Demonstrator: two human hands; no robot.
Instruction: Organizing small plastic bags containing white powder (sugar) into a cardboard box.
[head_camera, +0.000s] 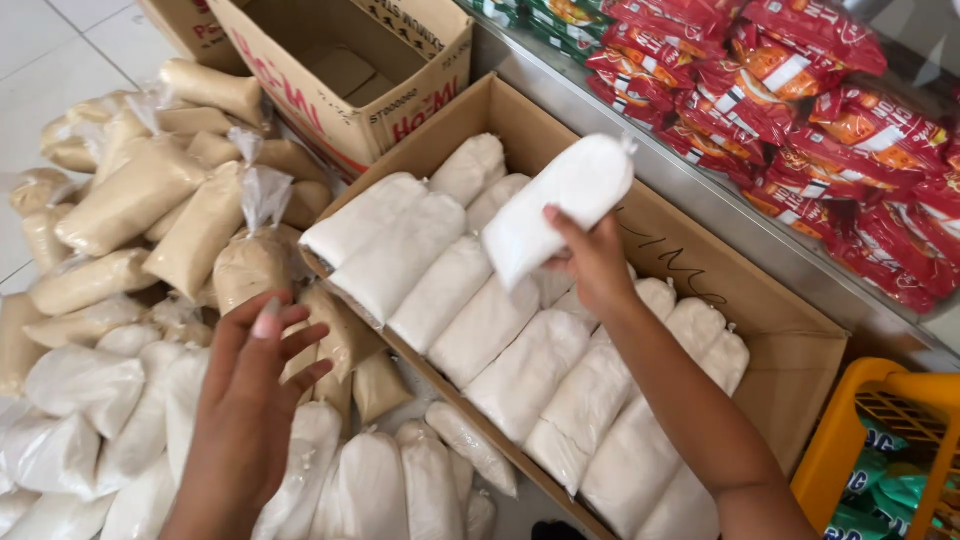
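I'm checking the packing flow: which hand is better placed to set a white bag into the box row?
Right. The right hand already grips a white bag above the cardboard box; the left hand hovers empty over the floor pile.

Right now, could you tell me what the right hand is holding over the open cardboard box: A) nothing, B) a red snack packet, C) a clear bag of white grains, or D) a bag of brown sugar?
C: the right hand grips a white bag above the cardboard box of similar bags.
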